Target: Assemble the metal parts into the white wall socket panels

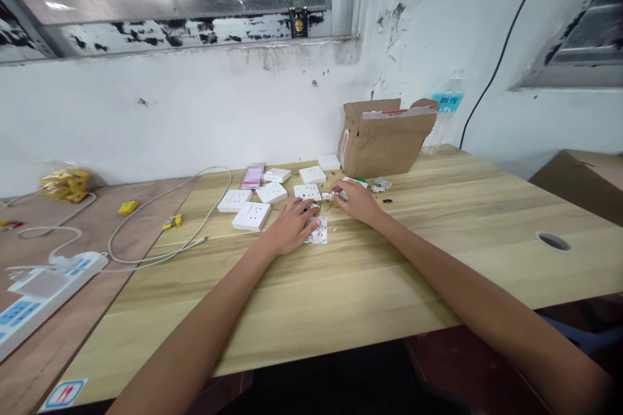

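My left hand (288, 228) is over a white socket plate (319, 231) that lies with its inner side up on the wooden table. Its fingers and thumb are bent onto the plate and cover much of it. Just to the right, my right hand (359, 201) has its fingertips pinched on a small white part (333, 196). A white socket panel with holes (306, 192) lies just behind both hands. By the right fingers are a green piece (361, 180) and a clear plastic bit (382, 182). Small dark bits (387, 201) lie farther right.
Several white wall sockets (252, 216) lie left of and behind my hands, near a pinkish card (253, 176). An open cardboard box (387, 139) stands at the wall beside a plastic bottle (440, 117). On the left are a white cable (160, 262), power strip (51, 295) and yellow pieces (128, 207).
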A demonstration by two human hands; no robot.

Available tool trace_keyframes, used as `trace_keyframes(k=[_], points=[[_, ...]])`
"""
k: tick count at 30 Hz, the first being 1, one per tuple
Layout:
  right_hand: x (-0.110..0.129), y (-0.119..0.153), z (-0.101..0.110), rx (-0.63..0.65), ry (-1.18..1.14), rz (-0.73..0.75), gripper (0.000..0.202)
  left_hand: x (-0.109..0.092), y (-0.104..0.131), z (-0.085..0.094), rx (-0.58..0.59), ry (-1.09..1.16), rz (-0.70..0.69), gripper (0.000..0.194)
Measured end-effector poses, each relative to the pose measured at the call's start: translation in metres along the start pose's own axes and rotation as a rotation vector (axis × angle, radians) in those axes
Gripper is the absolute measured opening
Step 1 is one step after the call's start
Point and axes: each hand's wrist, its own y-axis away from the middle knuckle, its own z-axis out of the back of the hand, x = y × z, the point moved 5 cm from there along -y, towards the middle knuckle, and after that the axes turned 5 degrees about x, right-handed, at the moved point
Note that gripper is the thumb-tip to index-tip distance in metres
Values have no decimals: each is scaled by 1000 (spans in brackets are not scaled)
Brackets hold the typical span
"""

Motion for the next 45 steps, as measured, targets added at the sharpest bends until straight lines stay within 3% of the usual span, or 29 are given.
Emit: trace_keyframes(k=[9, 14, 21, 28, 36, 45], points=[[-3, -1, 2, -49, -180, -142, 19, 0, 0, 0, 4, 4, 4, 56], [-3, -1, 3, -69, -180, -141, 15, -2, -1, 4, -27, -4, -8, 52], [-9, -1, -1, -94, -248, -165, 15, 5, -1, 9, -57, -34, 82, 45], [0, -1, -5, -57, -349, -221, 12, -15, -3, 17, -40, 4, -30, 48], [6, -1, -9, -43, -397, -220, 11, -13, -5, 5, 24, 48, -50, 52], [8, -2, -7, -132, -447, -231, 17, -18, -5, 18, -108, 69, -62, 43]])
